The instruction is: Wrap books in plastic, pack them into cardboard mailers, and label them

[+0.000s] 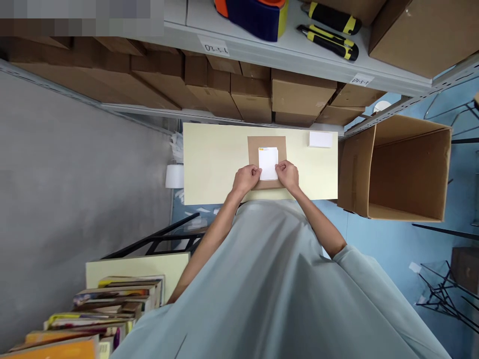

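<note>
A white paper sheet (268, 164), perhaps a label, with a small yellow-orange mark at its top left corner, lies over a flat brown cardboard piece (254, 144). At the sheet's lower left edge, my left hand (247, 177) is closed in a pinch. My right hand (287, 174) pinches the opposite edge, slightly higher up. Both hands rest over the brown piece, whose lower part shows between my wrists. Under it is a pale yellow tabletop (213, 159).
A small white block or stack of paper (321, 139) sits at the table's back right. An open cardboard box (355, 169) stands to the right. Above, a shelf (239, 32) holds two utility knives (331, 32) and a tape dispenser (258, 20). Books (112, 304) are stacked lower left.
</note>
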`<state>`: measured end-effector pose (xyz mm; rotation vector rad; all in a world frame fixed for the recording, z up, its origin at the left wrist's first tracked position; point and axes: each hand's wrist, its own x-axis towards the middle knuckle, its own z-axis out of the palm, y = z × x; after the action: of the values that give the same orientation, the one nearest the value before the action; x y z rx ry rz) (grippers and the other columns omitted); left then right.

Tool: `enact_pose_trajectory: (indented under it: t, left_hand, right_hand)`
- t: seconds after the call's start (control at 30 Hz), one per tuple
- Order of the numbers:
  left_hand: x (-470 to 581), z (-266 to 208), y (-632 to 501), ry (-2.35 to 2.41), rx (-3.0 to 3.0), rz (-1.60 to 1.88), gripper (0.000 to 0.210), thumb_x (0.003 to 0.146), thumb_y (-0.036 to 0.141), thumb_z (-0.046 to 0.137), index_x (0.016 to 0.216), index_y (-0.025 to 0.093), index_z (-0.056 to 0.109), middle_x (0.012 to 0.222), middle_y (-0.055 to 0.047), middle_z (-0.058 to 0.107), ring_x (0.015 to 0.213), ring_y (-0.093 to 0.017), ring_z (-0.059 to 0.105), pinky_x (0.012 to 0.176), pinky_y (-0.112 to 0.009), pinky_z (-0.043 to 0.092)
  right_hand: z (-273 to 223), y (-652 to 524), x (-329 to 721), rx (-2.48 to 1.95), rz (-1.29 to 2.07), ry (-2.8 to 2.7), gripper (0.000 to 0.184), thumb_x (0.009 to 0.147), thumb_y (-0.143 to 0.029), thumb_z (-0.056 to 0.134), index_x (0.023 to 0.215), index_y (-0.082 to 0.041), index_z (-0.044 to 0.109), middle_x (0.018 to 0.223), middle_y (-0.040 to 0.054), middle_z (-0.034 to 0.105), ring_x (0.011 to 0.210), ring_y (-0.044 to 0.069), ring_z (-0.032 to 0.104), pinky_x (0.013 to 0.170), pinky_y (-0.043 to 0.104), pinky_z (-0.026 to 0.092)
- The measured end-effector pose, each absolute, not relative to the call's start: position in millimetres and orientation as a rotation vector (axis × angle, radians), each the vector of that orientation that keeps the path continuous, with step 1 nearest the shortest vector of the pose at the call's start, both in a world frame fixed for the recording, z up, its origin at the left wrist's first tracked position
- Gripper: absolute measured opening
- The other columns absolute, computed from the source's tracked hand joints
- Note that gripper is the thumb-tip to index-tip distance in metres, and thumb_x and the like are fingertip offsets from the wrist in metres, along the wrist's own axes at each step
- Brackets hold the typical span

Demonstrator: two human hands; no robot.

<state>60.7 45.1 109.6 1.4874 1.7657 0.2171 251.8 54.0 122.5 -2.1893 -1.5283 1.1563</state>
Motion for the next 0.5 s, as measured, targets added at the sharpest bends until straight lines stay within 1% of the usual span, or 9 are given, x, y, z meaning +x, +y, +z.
enact_pose_trajectory:
  t: [0.13, 0.3, 0.5]
  left_hand:
    - [63.6, 109.4, 46.9, 1.801, 1.496, 0.158, 0.026, 0.1, 0.037, 0.059, 0.084, 0.024, 0.075, 0.094, -0.009, 0.081, 0.091, -0.027, 0.071, 0.08, -0.034, 0.047]
    - [70.5, 109.9, 50.2, 1.864, 1.504, 0.07, 0.029, 0.101, 0.037, 0.055, 0.089, 0.024, 0.078, 0.102, -0.013, 0.083, 0.1, -0.033, 0.075, 0.085, -0.039, 0.051]
    - [76.4, 114.4, 50.4, 1.894, 1.542, 0.011, 0.027, 0.1, 0.036, 0.055, 0.093, 0.024, 0.079, 0.107, -0.016, 0.083, 0.101, -0.036, 0.074, 0.087, -0.043, 0.053]
  right_hand:
    - [123.9, 55.9, 249.6, -2.211, 1.134, -1.608, 0.015, 0.103, -0.028, 0.061, 0.097, -0.022, 0.073, 0.098, 0.0027, 0.081, 0.092, 0.02, 0.074, 0.081, 0.027, 0.05]
    - [124.8, 58.8, 246.0, -2.268, 1.08, -1.691, 0.014, 0.104, -0.026, 0.06, 0.098, -0.023, 0.072, 0.103, 0.0055, 0.082, 0.098, 0.023, 0.076, 0.085, 0.03, 0.051]
    - [121.8, 61.4, 244.9, -2.292, 1.052, -1.751, 0.014, 0.104, -0.027, 0.06, 0.098, -0.024, 0.072, 0.108, 0.008, 0.083, 0.102, 0.027, 0.077, 0.088, 0.033, 0.053]
